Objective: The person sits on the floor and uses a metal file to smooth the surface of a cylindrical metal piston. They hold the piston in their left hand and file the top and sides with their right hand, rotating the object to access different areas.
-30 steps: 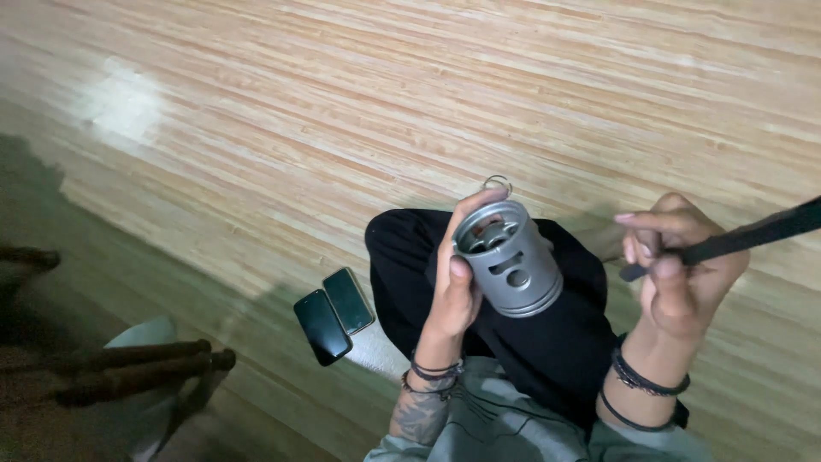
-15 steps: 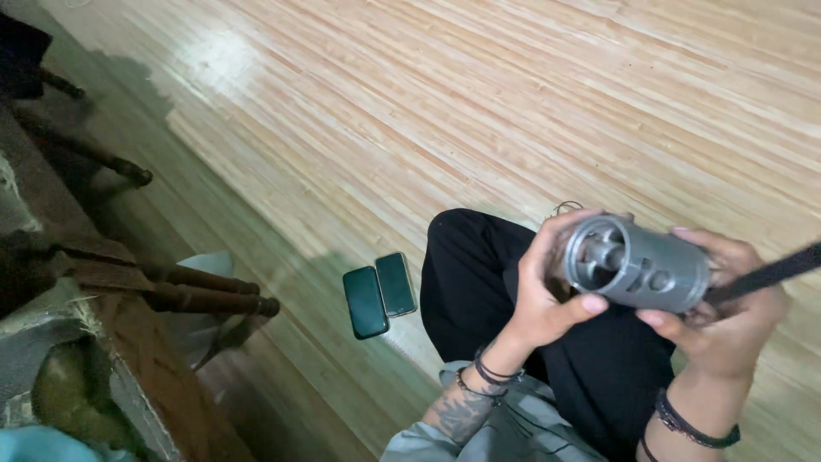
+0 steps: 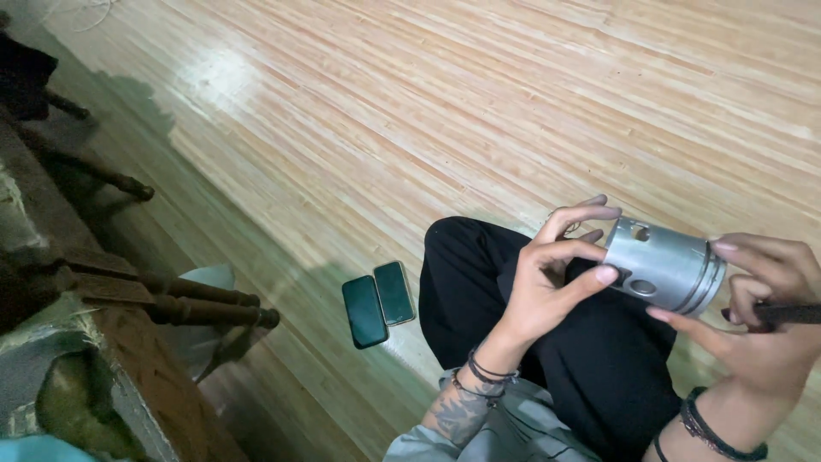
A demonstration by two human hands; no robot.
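A grey metal piston lies on its side in the air above my lap, its grooved ring end to the right. My left hand grips its open skirt end with thumb and fingers. My right hand touches the ring end with its fingertips and also holds a thin dark tool that runs off the right edge. I sit cross-legged in black trousers on a wooden floor.
Two dark phones lie side by side on the wooden floor left of my knee. Dark turned wooden furniture legs and worn furniture stand at the left edge. A pale object sits behind those legs.
The piston has turned from facing me with its open end to lying sideways. My right hand has come onto its ring end. The view has swung to the right.
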